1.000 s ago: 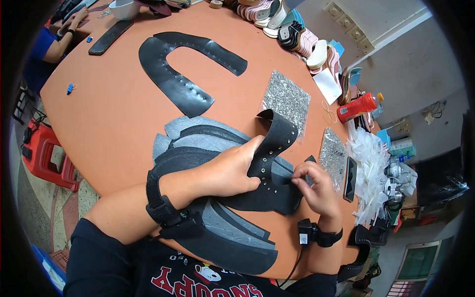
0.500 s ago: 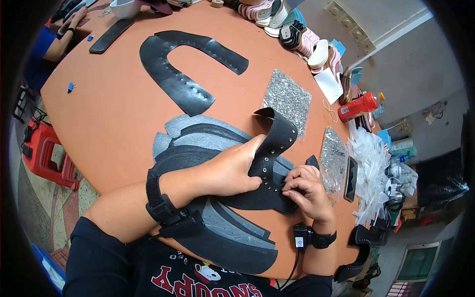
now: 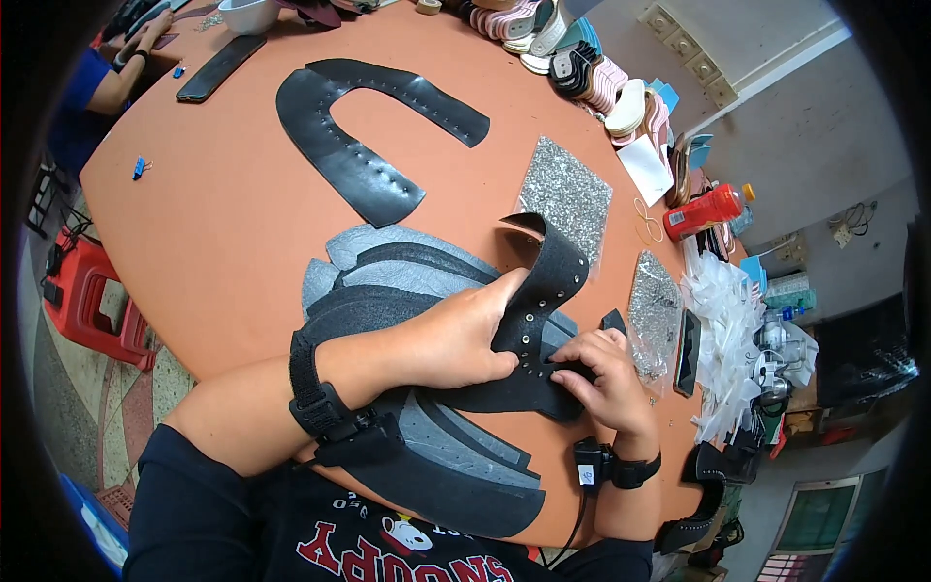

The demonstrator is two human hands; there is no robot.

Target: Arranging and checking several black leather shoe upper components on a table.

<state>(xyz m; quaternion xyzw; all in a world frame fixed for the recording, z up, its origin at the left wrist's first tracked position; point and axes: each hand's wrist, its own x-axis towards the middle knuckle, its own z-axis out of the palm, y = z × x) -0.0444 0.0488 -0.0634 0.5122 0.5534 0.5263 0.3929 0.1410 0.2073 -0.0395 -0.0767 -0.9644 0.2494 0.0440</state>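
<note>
A curved black leather piece with a row of metal eyelets rises bent upward in my left hand, which is closed round it with the thumb on the near face. My right hand pinches at the edge of the same piece, close to the lowest eyelets; whether something small is between the fingertips is hidden. Beneath my hands and left forearm lies a fanned pile of grey and black curved pieces. Beyond them a finished-looking black U-shaped piece lies flat, studded along its inner edge.
Bags of small metal bits lie right of centre. A red bottle, stacks of shoe parts and white plastic strips line the right edge. A phone-like black slab and white bowl are far left, near another person's arm.
The upright part of the leather piece and my left hand have shifted very slightly right. My right fingers have changed position a little at its edge.
</note>
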